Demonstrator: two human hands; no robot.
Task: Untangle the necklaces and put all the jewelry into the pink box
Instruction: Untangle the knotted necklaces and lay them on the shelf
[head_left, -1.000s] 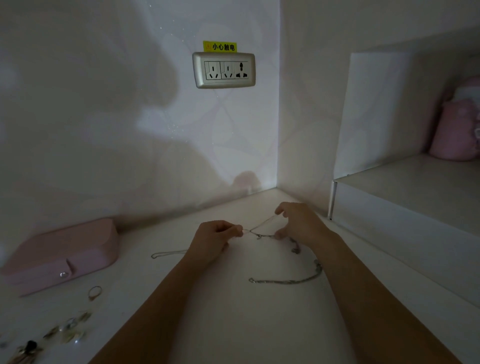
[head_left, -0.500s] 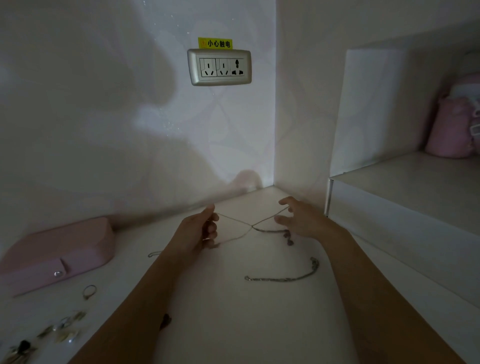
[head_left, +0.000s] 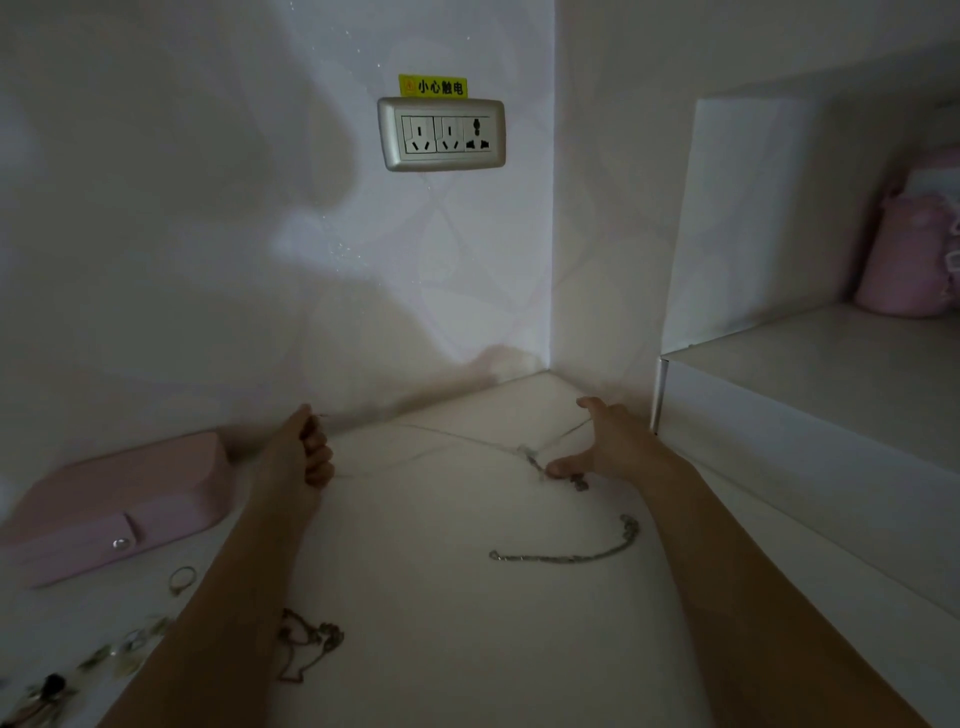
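Pink box (head_left: 119, 499) far left on worktop (head_left: 441, 649), lid closed, against the wall. In front of it: ring (head_left: 182, 578) and loose small pieces (head_left: 124, 649). Left hand (head_left: 301, 452) curled tight round the thin necklaces (head_left: 457, 439). Hands well apart, strands crossing between them, knot (head_left: 530, 457) just beside the right thumb. Right hand (head_left: 613, 441) fingers spread, strands running to it. Another tangled necklace (head_left: 306, 644) by the left forearm. Chunky chain (head_left: 571, 557) lies loose under the right hand.

Both forearms reach forward. The left hand (head_left: 298, 452) curls round a thin chain (head_left: 524, 451); the right hand (head_left: 610, 447) spreads thumb and forefinger.
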